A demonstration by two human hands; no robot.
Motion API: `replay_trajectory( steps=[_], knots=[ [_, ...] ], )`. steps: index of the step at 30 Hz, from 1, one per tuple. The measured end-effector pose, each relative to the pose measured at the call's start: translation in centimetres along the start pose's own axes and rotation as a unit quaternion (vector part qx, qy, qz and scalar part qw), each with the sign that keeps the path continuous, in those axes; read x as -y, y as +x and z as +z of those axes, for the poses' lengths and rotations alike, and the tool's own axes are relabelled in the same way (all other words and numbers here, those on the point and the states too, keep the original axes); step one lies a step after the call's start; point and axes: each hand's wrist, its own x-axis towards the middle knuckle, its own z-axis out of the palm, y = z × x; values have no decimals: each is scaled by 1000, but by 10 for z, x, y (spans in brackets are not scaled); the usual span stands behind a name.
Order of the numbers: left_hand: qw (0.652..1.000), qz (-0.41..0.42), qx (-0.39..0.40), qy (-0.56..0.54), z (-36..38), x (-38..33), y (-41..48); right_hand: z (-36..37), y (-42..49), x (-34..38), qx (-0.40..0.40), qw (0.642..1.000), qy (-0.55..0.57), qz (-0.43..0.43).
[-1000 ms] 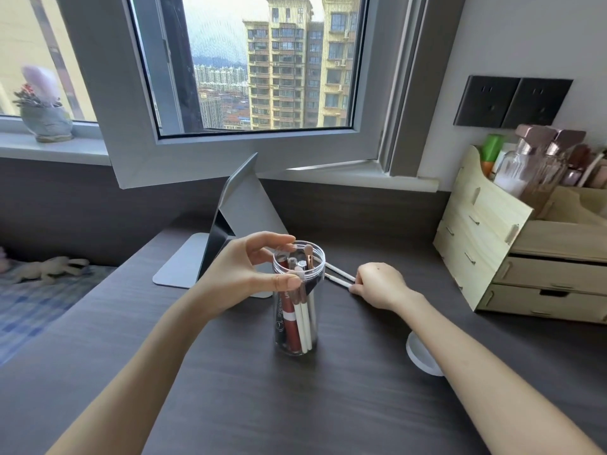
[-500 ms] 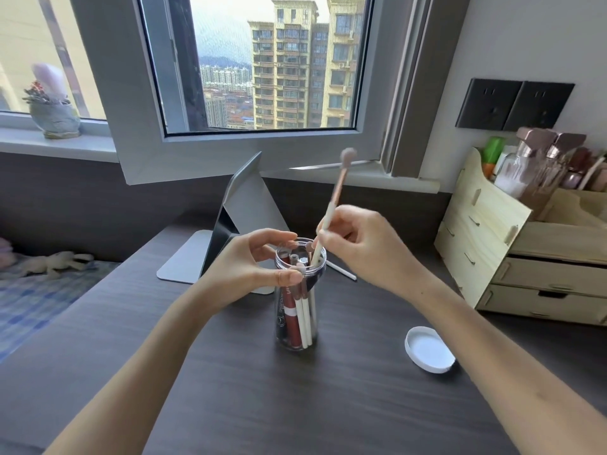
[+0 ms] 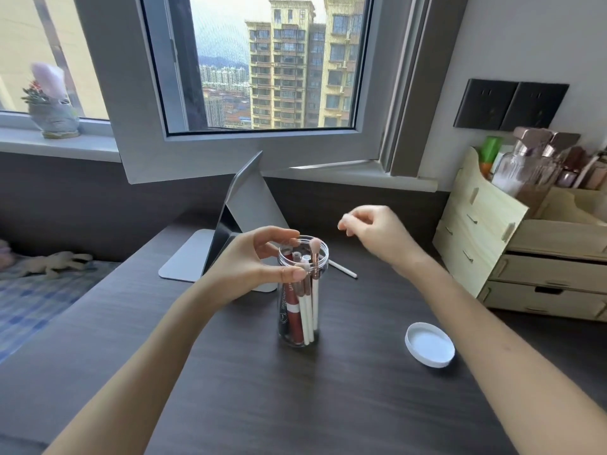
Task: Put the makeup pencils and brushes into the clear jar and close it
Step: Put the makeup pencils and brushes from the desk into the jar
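The clear jar (image 3: 300, 326) stands upright on the dark desk (image 3: 295, 405), lid off. My left hand (image 3: 249, 262) grips its upper rim from the left. Inside stand several white pencils, a red tube and a pink-tipped brush (image 3: 314, 257) whose head pokes out at the rim. My right hand (image 3: 374, 233) hovers empty above and to the right of the jar, fingers loosely curled. One white pencil (image 3: 343, 269) lies on the desk just behind the jar. The white lid (image 3: 429, 344) lies flat on the desk to the right.
A grey folding mirror stand (image 3: 236, 231) sits behind the jar. A wooden drawer organiser (image 3: 512, 257) with bottles stands at the right. The open window frame (image 3: 138, 93) juts over the desk's back. A bed with a checked cover (image 3: 39, 300) lies left of the desk.
My right hand picked a brush off the desk, lowered it into the jar, let go and has drawn back up and right. My left hand kept its hold on the jar.
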Motion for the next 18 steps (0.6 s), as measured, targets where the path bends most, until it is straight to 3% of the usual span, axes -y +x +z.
replay_trajectory(
  steps=[3, 5, 11, 14, 16, 18],
  knots=[
    [1000, 4, -5, 0, 0, 0, 0, 30, 21, -45, 22, 972, -231, 49],
    [1000, 9, 0, 4, 0, 0, -1, 50, 28, -64, 51, 946, -315, 61],
    [994, 73, 6, 76, 6, -1, -11, 76, 32, -83, 81, 921, -375, 67],
    [985, 104, 9, 137, 9, 2, -13, 64, 31, -79, 57, 950, -286, 113],
    [977, 118, 9, 180, 9, 2, -14, 47, 27, -68, 8, 982, -121, 142],
    [959, 142, -9, 244, 10, 1, -15, 28, 16, -49, -43, 984, 102, 137]
  ],
)
